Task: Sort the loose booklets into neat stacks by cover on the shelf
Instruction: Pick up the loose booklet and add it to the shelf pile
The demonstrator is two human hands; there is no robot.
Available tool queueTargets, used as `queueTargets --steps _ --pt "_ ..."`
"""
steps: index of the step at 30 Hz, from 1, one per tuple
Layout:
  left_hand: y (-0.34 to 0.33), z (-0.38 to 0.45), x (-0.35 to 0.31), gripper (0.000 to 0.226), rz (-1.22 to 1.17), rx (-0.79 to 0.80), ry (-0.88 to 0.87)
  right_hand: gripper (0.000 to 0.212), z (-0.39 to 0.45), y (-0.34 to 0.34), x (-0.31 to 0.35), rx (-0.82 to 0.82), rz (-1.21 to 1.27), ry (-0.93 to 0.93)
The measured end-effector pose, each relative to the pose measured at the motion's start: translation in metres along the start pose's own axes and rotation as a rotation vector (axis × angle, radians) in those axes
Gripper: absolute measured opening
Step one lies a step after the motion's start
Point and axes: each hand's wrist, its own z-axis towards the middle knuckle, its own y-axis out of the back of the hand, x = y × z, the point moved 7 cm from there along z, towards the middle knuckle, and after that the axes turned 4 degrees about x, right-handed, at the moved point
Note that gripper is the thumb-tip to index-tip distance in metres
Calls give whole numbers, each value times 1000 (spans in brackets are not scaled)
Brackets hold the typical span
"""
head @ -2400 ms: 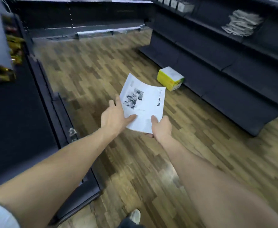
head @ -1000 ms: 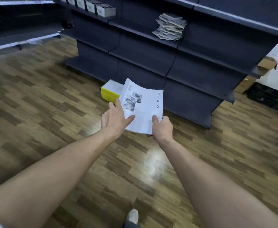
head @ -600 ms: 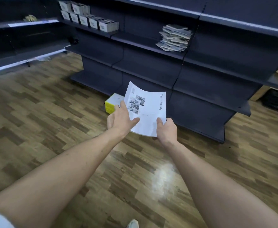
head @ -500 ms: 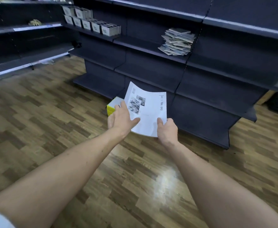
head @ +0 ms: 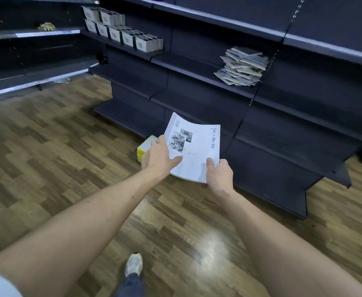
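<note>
Now that the view has swung round to the messy booklet pile [head: 242, 66] on the shelf [head: 188, 69], left hand [head: 159, 156] and right hand [head: 218, 174] pinch one white booklet [head: 199, 146] well below it, delivery looks next.

Dark metal shelving [head: 293, 151] runs along the far and right side, over a wood-patterned plank floor [head: 47, 146]. A bright glare [head: 213, 241] of overhead light shines on the near floor.

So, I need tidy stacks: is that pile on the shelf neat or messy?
Messy: the pile of booklets sits skewed on the shelf, corners fanning different ways.
</note>
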Motion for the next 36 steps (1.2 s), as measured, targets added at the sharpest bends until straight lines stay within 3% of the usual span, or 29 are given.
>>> queueTargets --steps 16,22,36 --pt "4 256 -35 68 8 47 -185 29 191 -28 98 -123 35 -58" --pt "-13 318 -87 68 -27 54 -271 27 253 4 107 -192 25 -78" --pt "-61 476 -231 65 -14 27 -281 29 454 98 127 -211 114 -8"
